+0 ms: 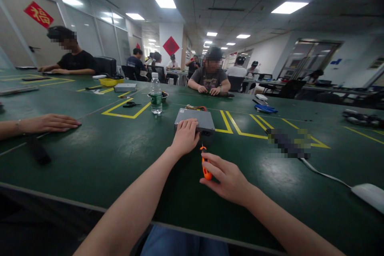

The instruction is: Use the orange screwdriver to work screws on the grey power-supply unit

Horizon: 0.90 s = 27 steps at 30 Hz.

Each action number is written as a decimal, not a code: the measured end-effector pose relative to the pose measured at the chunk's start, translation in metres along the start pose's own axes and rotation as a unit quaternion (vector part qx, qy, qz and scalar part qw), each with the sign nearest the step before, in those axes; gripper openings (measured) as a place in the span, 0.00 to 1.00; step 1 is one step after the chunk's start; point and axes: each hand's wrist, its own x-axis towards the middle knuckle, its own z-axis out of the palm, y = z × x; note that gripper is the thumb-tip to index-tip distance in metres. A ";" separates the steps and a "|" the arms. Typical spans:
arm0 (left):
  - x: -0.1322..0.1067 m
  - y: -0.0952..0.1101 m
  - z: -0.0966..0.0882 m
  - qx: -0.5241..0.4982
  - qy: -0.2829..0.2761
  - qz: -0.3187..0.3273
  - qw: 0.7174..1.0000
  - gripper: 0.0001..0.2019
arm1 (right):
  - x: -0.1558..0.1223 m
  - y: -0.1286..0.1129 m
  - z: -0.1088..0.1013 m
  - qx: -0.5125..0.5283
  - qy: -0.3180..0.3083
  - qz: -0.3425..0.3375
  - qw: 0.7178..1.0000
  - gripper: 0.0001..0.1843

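Observation:
A grey metal computer power supply (196,118) lies on the green table in front of me, its socket side facing me and a bundle of coloured wires (196,108) at its far edge. My left hand (186,134) grips its near left part, fingers over the top and thumb at the near side. Between the fingertips and thumb of my right hand (226,176) is an orange and black screwdriver (206,168). Its shaft points away from me, and the tip is close to the near side of the power supply; whether they touch I cannot tell.
A water bottle (156,94) stands left of the power supply, before a dark bowl (164,96). Another person's hand (49,123) lies at the left. A power strip (288,144), partly blurred, and its white cable (325,174) are at the right. Across the table sits a person (209,76).

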 end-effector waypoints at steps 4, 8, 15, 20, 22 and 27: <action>0.000 -0.002 0.002 0.002 0.002 0.005 1.000 0.14 | 0.002 0.000 -0.001 -0.015 -0.008 -0.020 1.000 0.15; 0.000 -0.001 0.002 0.006 0.004 0.006 1.000 0.15 | -0.004 0.005 0.003 0.019 0.061 0.017 0.998 0.14; -0.001 -0.001 0.000 0.006 0.001 0.004 1.000 0.14 | 0.001 0.000 -0.001 -0.005 -0.027 -0.011 1.000 0.16; 0.000 -0.001 0.001 0.008 0.001 0.004 1.000 0.15 | -0.003 0.006 0.002 0.012 0.071 0.024 0.997 0.12; 0.000 -0.001 0.001 0.007 0.002 0.004 1.000 0.15 | -0.006 0.007 0.003 0.031 0.073 0.039 0.996 0.13; 0.000 -0.001 0.001 0.001 -0.001 -0.001 1.000 0.14 | -0.003 0.003 0.001 0.006 -0.016 0.008 1.000 0.17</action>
